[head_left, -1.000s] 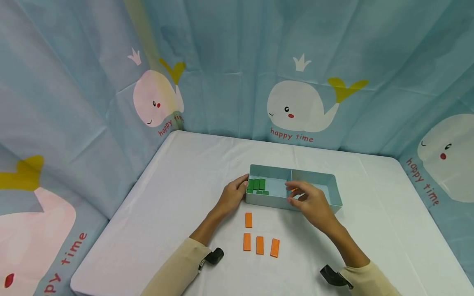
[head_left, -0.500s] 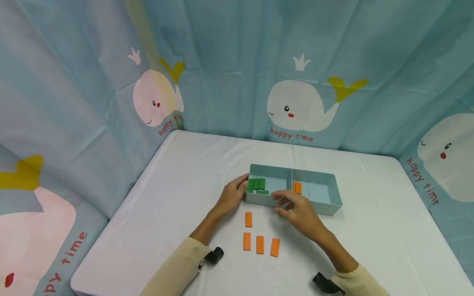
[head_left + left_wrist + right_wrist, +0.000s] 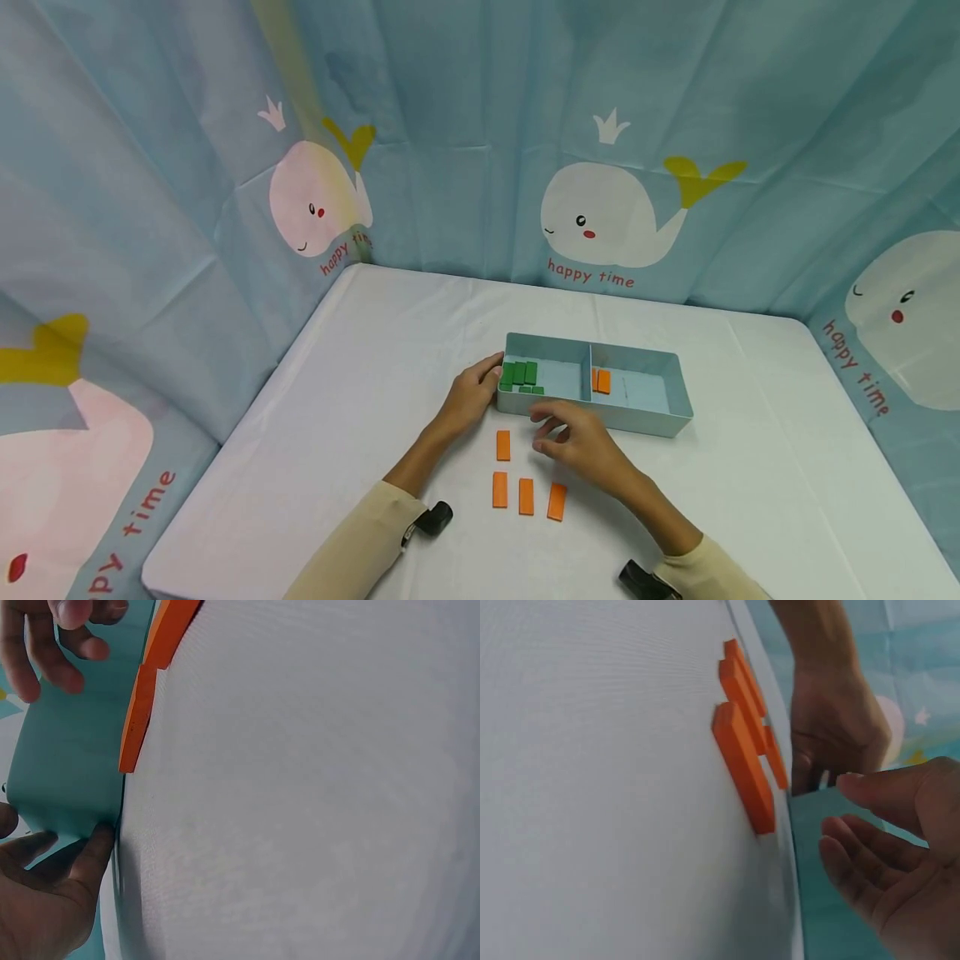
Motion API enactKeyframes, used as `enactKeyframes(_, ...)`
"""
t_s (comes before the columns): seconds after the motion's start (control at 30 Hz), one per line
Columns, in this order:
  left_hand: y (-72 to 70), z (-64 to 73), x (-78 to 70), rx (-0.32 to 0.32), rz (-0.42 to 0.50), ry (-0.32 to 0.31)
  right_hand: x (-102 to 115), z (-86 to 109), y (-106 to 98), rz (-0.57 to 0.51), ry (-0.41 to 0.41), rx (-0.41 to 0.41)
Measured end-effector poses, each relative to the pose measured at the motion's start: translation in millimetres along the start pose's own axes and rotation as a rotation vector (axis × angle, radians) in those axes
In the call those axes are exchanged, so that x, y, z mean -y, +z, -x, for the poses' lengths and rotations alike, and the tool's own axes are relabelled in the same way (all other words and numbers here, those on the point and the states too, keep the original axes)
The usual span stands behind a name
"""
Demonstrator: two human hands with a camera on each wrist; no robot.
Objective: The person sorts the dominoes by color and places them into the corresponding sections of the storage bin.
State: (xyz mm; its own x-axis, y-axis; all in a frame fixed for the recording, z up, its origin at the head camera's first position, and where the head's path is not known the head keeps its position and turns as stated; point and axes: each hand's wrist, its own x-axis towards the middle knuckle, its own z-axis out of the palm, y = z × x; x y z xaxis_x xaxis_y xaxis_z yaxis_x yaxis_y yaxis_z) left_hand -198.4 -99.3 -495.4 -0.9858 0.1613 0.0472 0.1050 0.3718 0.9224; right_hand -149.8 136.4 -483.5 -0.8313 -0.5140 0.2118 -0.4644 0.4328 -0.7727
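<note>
Orange blocks point(image 3: 527, 497) lie four on the bench point(image 3: 405, 333), two in the right compartment point(image 3: 643, 393) of the box point(image 3: 647, 422). The right hand point(image 3: 576, 437), empty and loosely curved, has withdrawn toward those four outside; the left hand point(image 3: 468, 398) rests against the box.

Head view: from above, facing forward and down; widest, tabletop point(image 3: 375, 375) in lower half, curtain point(image 3: 465, 192) in upper. Left wrist view: close, low, tipped sideways; left hand point(image 3: 45, 911) lower left. Right wrist view: close, likewise tipped; right hand point(image 3: 911, 874) lower right. Shared by both wrist views: orange blocks point(image 3: 138, 724), box point(image 3: 75, 750), both hands.
</note>
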Motion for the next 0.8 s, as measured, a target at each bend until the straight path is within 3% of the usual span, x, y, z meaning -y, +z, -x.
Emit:
enactKeyframes(0.3,0.3,-1.8,0.6,-0.011,-0.019,-0.006,0.4,-6.3,15.8,0.004,0.043,0.115)
enactKeyframes(0.8,-0.1,-1.9,1.7,-0.01,-0.02,0.002,5.5,-17.2,30.8,0.062,0.1,0.183)
